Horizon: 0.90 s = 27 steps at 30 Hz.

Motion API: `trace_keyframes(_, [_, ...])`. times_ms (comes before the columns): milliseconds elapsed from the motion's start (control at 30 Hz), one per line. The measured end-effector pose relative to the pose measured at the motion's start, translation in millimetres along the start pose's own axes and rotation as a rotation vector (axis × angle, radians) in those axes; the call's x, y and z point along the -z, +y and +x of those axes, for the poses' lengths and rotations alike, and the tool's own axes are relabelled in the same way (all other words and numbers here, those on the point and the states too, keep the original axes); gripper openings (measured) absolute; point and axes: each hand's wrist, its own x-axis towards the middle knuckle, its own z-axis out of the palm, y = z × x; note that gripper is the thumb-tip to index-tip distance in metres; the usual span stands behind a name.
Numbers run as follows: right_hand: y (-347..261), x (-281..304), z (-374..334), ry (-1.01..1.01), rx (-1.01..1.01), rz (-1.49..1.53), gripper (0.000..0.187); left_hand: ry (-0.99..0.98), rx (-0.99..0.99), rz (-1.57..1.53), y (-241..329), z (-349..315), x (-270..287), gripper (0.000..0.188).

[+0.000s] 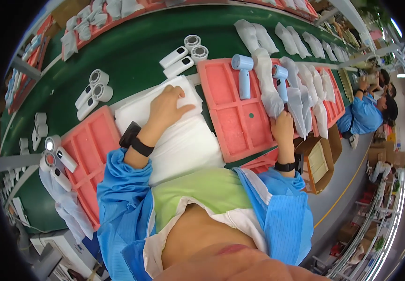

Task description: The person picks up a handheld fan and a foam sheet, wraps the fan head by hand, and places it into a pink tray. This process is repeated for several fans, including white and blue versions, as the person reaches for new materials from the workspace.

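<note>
My left hand [168, 107] rests over a stack of thin white packing bags [183, 145], its fingers curved and apart with nothing between them. To the right, my right hand [283, 125] is closed at the near end of a white foam bag [267, 82] that has something bulky inside. This bag lies across a pink divided tray [233, 133]. A light blue handheld fan [243, 77] lies bare on the tray left of the bag. Another blue fan [281, 82], partly covered, lies just right of it. More filled bags [301, 100] lie alongside.
Several white handheld fans [176, 57] sit in groups on the green worktable [132, 58]. A second pink tray [87, 145] stands at my left, with bagged fans [66, 201] at its edge. An open cardboard box [318, 164] stands at right. A co-worker [364, 114] sits beyond it.
</note>
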Motion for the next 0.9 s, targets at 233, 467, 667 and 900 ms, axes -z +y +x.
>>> trace_keyframes(233, [-126,92,77,0.393,0.544,0.365,0.051,-0.030,0.000,0.119,-12,0,-11,0.029])
trace_keyframes(467, [-214,-31,220,-0.158,0.602,0.452,0.074,0.096,-0.036,0.075,0,3,-12,0.024])
trace_keyframes(667, [-259,-32,219,-0.485,0.684,0.651,0.067,0.158,-0.002,0.072,-19,-5,-23,0.020])
trace_keyframes(900, [-308,-51,178,-0.329,0.764,0.719,0.059,0.065,0.127,-0.059,-19,-1,-9,0.020])
